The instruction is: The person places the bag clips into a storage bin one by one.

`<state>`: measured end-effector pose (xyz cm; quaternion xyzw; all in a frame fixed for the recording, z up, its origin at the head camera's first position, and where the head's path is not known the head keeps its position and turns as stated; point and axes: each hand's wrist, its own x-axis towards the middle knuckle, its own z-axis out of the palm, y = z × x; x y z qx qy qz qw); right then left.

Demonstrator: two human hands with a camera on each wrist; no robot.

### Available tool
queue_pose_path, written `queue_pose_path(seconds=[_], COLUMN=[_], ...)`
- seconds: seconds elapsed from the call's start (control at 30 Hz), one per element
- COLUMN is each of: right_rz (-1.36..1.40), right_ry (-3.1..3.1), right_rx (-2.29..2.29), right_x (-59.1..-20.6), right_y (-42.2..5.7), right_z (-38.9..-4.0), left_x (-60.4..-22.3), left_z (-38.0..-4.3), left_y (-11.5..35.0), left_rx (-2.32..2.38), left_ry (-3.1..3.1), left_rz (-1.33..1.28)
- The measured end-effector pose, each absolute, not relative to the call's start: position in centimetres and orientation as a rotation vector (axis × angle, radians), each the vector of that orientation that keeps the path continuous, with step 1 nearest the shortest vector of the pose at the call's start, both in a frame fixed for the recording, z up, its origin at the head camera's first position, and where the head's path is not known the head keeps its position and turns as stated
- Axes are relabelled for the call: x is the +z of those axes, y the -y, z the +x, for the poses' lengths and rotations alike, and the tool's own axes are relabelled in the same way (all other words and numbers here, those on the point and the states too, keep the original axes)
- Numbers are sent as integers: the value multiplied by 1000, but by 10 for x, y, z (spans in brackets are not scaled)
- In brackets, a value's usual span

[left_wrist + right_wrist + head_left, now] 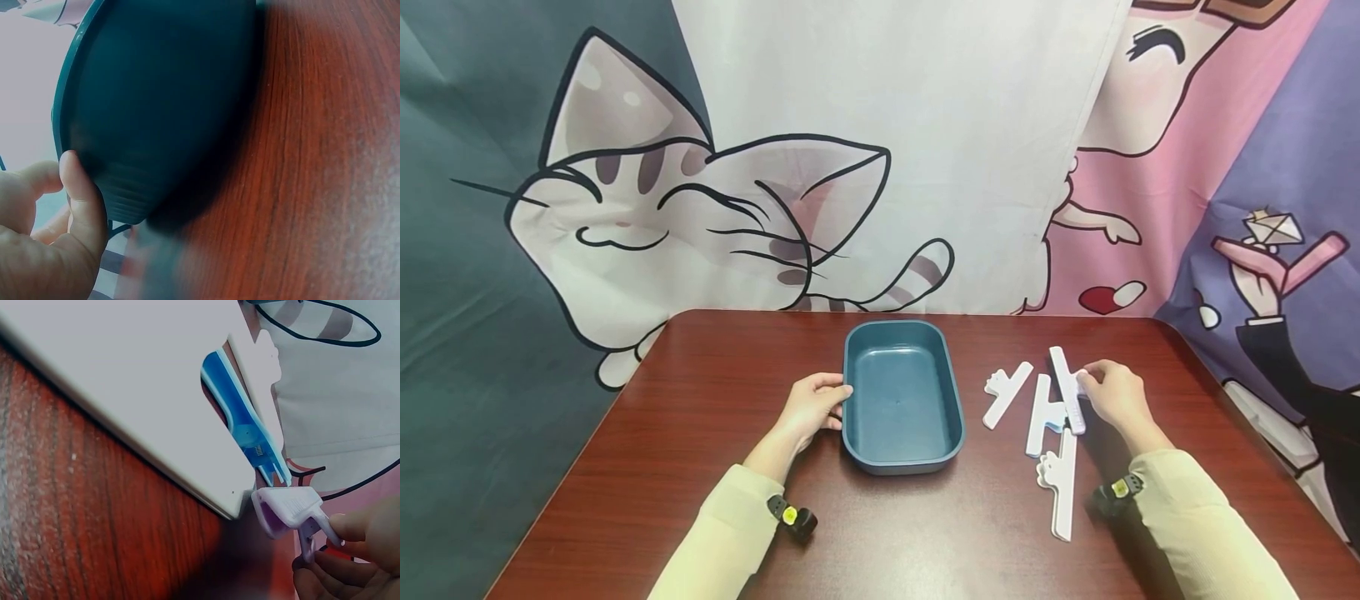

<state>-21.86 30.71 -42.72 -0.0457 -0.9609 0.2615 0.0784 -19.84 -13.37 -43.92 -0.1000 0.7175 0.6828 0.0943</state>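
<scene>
A dark blue rectangular tray (898,463) stands on the table. My left hand (814,406) grips its left rim, thumb on the edge and fingers against the outer side; the left wrist view shows the tray's wall (150,94) close up. At the right, my right hand (1116,392) pinches the handle of a pale lilac bag clip (290,506), whose long bar lies above other clips. Around it are a white clip with blue inside (1037,417), a white clip (1063,487) nearer the front, and another white clip (1009,395) closer to the tray.
The reddish-brown wooden table (700,500) runs back to a hanging cloth (985,100) printed with cartoon animals. The clips lie between the tray and my right hand. Each wrist carries a small black camera, such as the left camera (801,521).
</scene>
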Motion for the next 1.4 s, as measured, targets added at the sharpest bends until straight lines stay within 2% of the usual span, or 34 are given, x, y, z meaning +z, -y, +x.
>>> queue_pose_path(seconds=[1.4], right_rz=[-114], right_ry=[2850], right_rx=[844], right_x=[-416], right_y=[-294], right_z=[-218], left_x=[-439], left_z=[-200], left_y=[131], left_rx=[2050], left_ry=[-2122], left_rz=[-287])
